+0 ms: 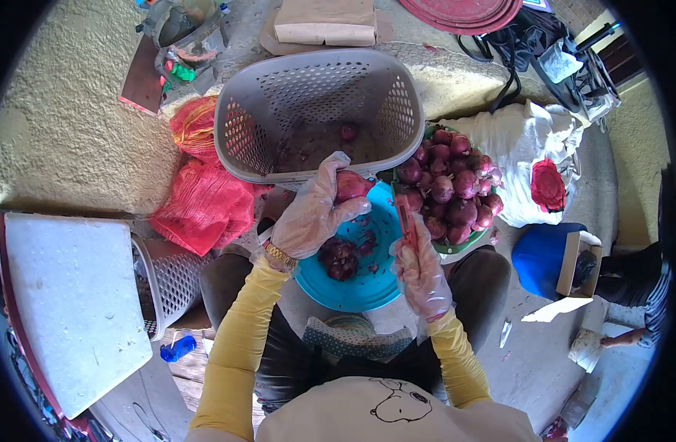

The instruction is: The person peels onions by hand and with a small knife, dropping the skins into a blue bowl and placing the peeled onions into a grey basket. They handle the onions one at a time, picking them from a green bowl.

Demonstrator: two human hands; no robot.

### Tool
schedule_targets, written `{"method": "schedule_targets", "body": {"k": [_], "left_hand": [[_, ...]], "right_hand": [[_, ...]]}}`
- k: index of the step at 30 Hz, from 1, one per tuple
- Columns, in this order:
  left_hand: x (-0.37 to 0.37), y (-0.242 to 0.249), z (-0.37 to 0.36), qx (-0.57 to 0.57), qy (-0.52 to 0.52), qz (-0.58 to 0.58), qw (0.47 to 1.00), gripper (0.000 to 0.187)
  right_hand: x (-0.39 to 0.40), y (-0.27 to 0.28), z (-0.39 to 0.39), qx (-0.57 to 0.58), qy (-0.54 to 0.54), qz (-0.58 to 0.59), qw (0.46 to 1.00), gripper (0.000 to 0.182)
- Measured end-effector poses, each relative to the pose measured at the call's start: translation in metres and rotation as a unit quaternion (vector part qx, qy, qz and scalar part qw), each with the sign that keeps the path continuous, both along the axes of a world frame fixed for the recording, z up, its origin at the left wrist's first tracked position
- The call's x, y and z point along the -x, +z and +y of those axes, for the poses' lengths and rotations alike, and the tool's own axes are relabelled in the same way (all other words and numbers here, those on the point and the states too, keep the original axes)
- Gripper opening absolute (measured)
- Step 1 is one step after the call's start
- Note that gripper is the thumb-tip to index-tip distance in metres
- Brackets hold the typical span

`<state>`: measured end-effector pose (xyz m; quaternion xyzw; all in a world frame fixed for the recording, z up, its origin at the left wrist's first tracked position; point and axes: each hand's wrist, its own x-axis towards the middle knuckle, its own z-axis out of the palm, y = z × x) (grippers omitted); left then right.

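My left hand (312, 210), in a clear plastic glove, is closed around a red onion (353, 186) with its tip pointing right. A slim red-handled knife (406, 221) stands upright in my gloved right hand (423, 274), just right of the onion and apart from it. Below both hands lies a turquoise basin (386, 283) with onions and loose dark skins (339, 258) inside. Beyond my left hand stands a grey perforated basket (227, 166) with a single onion (348, 132) and skin scraps in it. Many red onions (456, 184) fill a green container (456, 247) at the right.
Red mesh sacks (205, 202) lie left of the basket, and a white sack (507, 140) is at the right. A white foam box (73, 295) and another basket (176, 280) flank my left side. At far right are a blue container (537, 258) and another person's hand (610, 341).
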<state>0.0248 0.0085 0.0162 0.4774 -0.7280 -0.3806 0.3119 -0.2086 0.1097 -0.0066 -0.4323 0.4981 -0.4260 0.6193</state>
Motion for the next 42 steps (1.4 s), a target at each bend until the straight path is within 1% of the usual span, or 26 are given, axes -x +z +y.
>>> {"method": "schedule_targets", "body": {"k": [1, 2, 4, 5, 7, 8, 10, 11, 13, 16, 19, 23, 25, 31, 35, 38, 40, 42], "left_hand": [[0.001, -0.003, 0.0, 0.034, 0.008, -0.021, 0.999, 0.066], [0.001, -0.007, -0.001, 0.034, 0.006, -0.02, 0.999, 0.066], [0.001, -0.015, -0.001, 0.102, 0.004, -0.042, 0.994, 0.069], [0.001, -0.018, -0.001, 0.102, 0.003, -0.042, 0.994, 0.069], [0.002, -0.019, -0.001, 0.123, 0.003, -0.051, 0.991, 0.069], [0.003, -0.02, 0.0, 0.123, 0.002, -0.05, 0.991, 0.069], [0.004, -0.02, 0.0, 0.095, 0.002, -0.04, 0.995, 0.068], [0.005, -0.019, -0.001, 0.095, 0.001, -0.04, 0.995, 0.068], [0.006, -0.014, -0.001, 0.064, 0.006, -0.025, 0.998, 0.068], [0.005, -0.011, -0.001, 0.061, 0.007, -0.029, 0.998, 0.067], [0.007, -0.015, 0.0, 0.084, 0.012, -0.051, 0.995, 0.068], [0.011, -0.02, 0.001, 0.093, 0.012, -0.051, 0.994, 0.069], [0.015, -0.019, 0.005, 0.09, 0.032, -0.05, 0.994, 0.07], [0.017, -0.022, 0.006, 0.094, 0.033, -0.061, 0.993, 0.074], [0.019, -0.024, 0.01, 0.112, 0.049, -0.05, 0.991, 0.073], [0.02, -0.02, 0.009, 0.082, 0.059, -0.044, 0.994, 0.071], [0.019, -0.025, 0.008, 0.121, 0.049, -0.019, 0.991, 0.069], [0.021, -0.025, 0.009, 0.14, 0.057, -0.03, 0.988, 0.068]], "right_hand": [[0.0, -0.001, -0.001, 0.042, -0.003, 0.049, 0.998, 0.064], [0.001, 0.001, -0.001, 0.042, -0.005, 0.05, 0.998, 0.064], [0.002, 0.012, -0.001, 0.053, 0.01, 0.148, 0.987, 0.062], [0.0, 0.015, -0.002, 0.053, 0.009, 0.149, 0.987, 0.062], [-0.004, 0.019, -0.005, 0.139, -0.017, 0.201, 0.969, 0.06], [-0.003, 0.019, -0.004, 0.138, -0.018, 0.202, 0.969, 0.06], [-0.001, 0.016, -0.003, 0.176, 0.006, 0.273, 0.946, 0.058], [-0.002, 0.014, -0.004, 0.176, 0.005, 0.273, 0.946, 0.058], [-0.003, 0.01, -0.006, 0.256, 0.012, 0.329, 0.909, 0.056], [-0.003, 0.013, -0.006, 0.227, 0.029, 0.325, 0.918, 0.055], [-0.004, 0.008, -0.007, 0.256, 0.021, 0.334, 0.907, 0.055], [-0.006, 0.005, -0.007, 0.228, 0.015, 0.318, 0.92, 0.055], [-0.007, 0.006, -0.008, 0.253, 0.013, 0.348, 0.903, 0.055], [-0.009, 0.005, -0.008, 0.285, -0.004, 0.346, 0.894, 0.059], [-0.01, 0.006, -0.007, 0.257, 0.012, 0.339, 0.905, 0.059], [-0.01, 0.01, -0.007, 0.276, 0.003, 0.351, 0.895, 0.059], [-0.01, 0.012, -0.007, 0.258, 0.01, 0.347, 0.902, 0.058], [-0.008, 0.013, -0.007, 0.263, 0.015, 0.353, 0.898, 0.058]]}}
